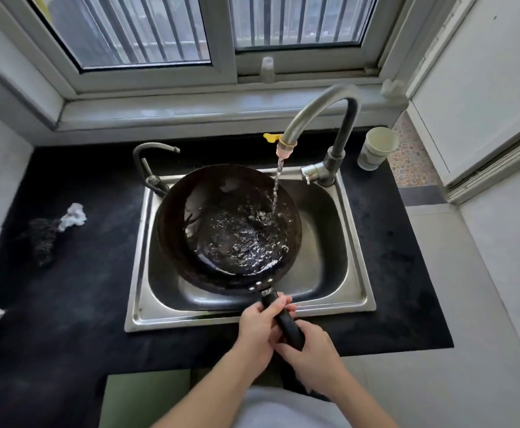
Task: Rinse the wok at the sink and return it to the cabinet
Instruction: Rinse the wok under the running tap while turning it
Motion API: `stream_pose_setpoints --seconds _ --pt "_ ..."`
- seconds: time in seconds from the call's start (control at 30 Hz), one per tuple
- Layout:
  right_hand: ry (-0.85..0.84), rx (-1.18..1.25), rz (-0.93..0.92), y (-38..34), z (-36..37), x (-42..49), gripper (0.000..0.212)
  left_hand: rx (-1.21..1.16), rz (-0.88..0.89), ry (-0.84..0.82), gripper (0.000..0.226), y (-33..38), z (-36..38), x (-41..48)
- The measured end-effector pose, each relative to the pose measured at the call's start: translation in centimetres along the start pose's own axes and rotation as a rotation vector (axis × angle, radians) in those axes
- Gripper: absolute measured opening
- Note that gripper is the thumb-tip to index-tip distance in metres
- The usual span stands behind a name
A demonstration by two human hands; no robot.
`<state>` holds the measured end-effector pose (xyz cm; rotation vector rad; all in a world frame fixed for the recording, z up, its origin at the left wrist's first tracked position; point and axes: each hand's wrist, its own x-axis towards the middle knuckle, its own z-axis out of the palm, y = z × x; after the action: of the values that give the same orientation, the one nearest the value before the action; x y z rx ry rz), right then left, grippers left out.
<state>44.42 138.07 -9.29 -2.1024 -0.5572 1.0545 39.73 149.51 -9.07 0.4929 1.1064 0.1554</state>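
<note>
A black wok (190, 230) is held over the steel sink (354, 267), tilted a little, with water pooled and rippling inside it. Water streams from the tall curved tap (320, 106) into the wok's right side. Both hands grip its black handle (286, 322): my left hand (258, 329) near the wok end, my right hand (314, 356) round the handle's outer end.
A smaller tap (150, 156) stands at the sink's back left. A pale cup (376, 148) sits on the dark counter (82, 304) at the back right. A dark scrubber (44, 239) and a crumpled white rag (75, 214) lie on the left. A window runs behind the sink.
</note>
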Motion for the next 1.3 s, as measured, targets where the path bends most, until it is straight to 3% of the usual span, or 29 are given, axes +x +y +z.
stream_pose_setpoints --seconds 0.13,0.33,0.5,0.6,0.7,0.87,1.3 --pt "-0.024 0.106 0.034 -0.3 0.8 -0.2 0.015 -0.094 -0.045 -0.141 0.033 0.6 -1.9 -0.2" --pt "-0.070 0.165 0.093 -1.1 1.8 -0.6 0.012 0.039 0.039 -0.100 0.026 1.0 -2.8 -0.5" --pt "0.044 -0.007 0.057 -1.6 3.3 -0.8 0.017 0.048 0.040 -0.075 0.024 1.0 -3.8 -0.7" --pt "0.046 -0.129 0.136 -2.1 3.8 -1.1 0.023 0.035 0.053 -0.085 0.024 0.8 -4.2 -1.1" --pt "0.130 -0.211 0.156 -3.1 4.4 -1.7 0.011 0.046 0.086 -0.100 0.022 0.7 -4.6 -1.5" --pt "0.171 -0.103 0.081 -3.2 5.3 -2.1 0.014 0.075 0.115 -0.109 0.019 1.1 -5.2 -2.0" --pt "0.082 0.071 0.000 -2.0 6.6 -2.3 0.008 0.251 0.175 0.029 0.022 0.1 -7.7 -2.2"
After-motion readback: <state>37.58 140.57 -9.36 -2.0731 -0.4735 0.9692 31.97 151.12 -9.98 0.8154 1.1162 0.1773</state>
